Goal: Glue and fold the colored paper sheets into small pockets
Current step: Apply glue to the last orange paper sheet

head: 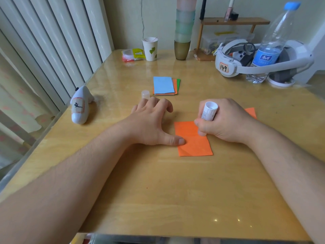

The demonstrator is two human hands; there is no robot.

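An orange paper sheet (193, 141) lies flat on the wooden table (158, 191) in front of me. My right hand (226, 124) grips a white glue stick (207, 115), held upright with its lower end down on the sheet's upper part. My left hand (153, 124) rests on the table left of the sheet, fingers spread, its thumb pressing the sheet's left edge. The glue stick's clear cap (145, 94) stands behind my left hand. A stack of coloured sheets (166, 85), blue on top over orange and green, lies farther back. Another orange piece (251, 112) peeks out behind my right hand.
A white controller (80, 105) lies at the left edge. At the back stand a paper cup (150, 48), a tape roll in wrapping (131, 55), stacked cups (183, 32), a wooden shelf (233, 22), a white headset (255, 60) and a water bottle (270, 44).
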